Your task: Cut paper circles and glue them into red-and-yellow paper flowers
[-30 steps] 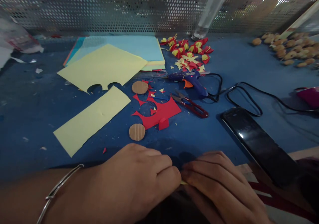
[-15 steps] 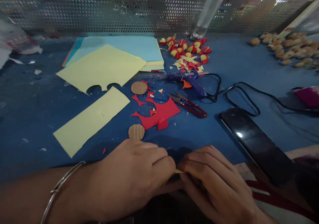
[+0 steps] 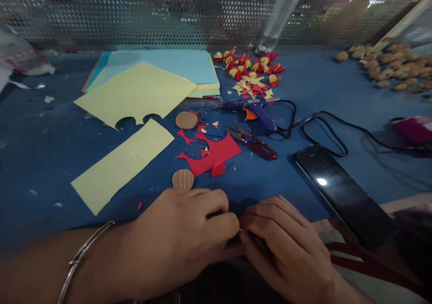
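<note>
Sliver of yellow material (image 3: 242,229) shows between our left hand (image 3: 187,236) and right hand (image 3: 286,245), both pinched closed on it by the table's (image 3: 43,142) near edge, visible length running left to right.

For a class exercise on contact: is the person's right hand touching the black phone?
Apart: the head view shows a strip of blue tabletop between the right hand and the black phone.

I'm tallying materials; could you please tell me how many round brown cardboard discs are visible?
2: one brown cardboard disc beyond the cut red paper; another disc just beyond the left hand. More may be hidden.
</note>
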`<action>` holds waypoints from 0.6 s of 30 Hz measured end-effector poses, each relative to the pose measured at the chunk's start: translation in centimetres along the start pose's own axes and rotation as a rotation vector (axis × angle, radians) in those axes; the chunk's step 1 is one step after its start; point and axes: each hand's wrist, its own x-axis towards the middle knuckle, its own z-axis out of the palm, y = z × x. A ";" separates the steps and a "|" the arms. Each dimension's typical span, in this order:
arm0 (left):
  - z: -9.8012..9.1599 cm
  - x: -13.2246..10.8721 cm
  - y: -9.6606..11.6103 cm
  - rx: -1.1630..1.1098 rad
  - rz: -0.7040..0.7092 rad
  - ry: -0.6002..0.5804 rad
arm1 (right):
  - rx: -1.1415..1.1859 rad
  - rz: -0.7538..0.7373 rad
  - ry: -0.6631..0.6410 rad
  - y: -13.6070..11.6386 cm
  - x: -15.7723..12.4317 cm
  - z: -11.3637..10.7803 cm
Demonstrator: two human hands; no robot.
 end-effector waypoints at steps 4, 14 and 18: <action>-0.1 0.0 0.2 -0.009 -0.015 0.062 | 0.002 -0.008 0.001 -0.1 0.3 0.0; -0.4 0.0 0.4 -0.147 -0.107 -0.028 | 0.013 0.019 0.007 -0.1 0.6 0.0; -0.3 0.0 0.3 -0.165 -0.124 -0.007 | 0.010 0.029 0.007 -0.1 0.6 0.1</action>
